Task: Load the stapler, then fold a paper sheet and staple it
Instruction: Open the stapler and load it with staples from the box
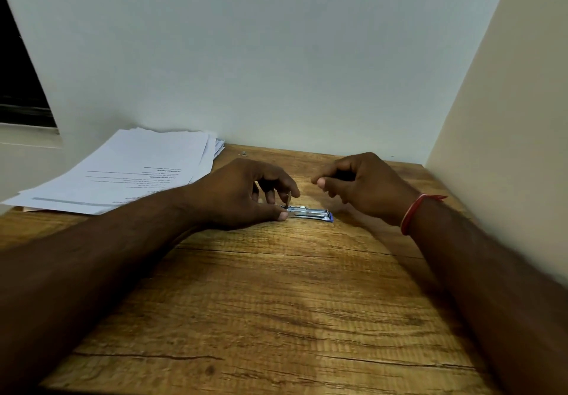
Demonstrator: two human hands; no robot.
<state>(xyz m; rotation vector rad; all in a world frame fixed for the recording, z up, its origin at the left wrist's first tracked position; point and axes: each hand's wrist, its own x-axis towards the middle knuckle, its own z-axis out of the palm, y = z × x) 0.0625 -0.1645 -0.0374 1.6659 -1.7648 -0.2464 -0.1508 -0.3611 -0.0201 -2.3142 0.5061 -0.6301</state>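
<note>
A small blue and silver stapler (310, 212) lies flat on the wooden table (276, 302), its long axis running left to right. My left hand (246, 194) grips its left end, thumb on the table side and fingertips pinching a small metal part that stands up there. My right hand (365, 187) hovers just right of and behind the stapler, fingers curled with thumb against forefinger; whether it holds anything I cannot tell. A stack of printed paper sheets (123, 173) lies at the table's back left.
A pale wall rises right behind the table and a cream side panel (507, 133) closes off the right. A tiny metal piece (243, 153) lies near the back edge. A red thread band (413, 213) circles my right wrist.
</note>
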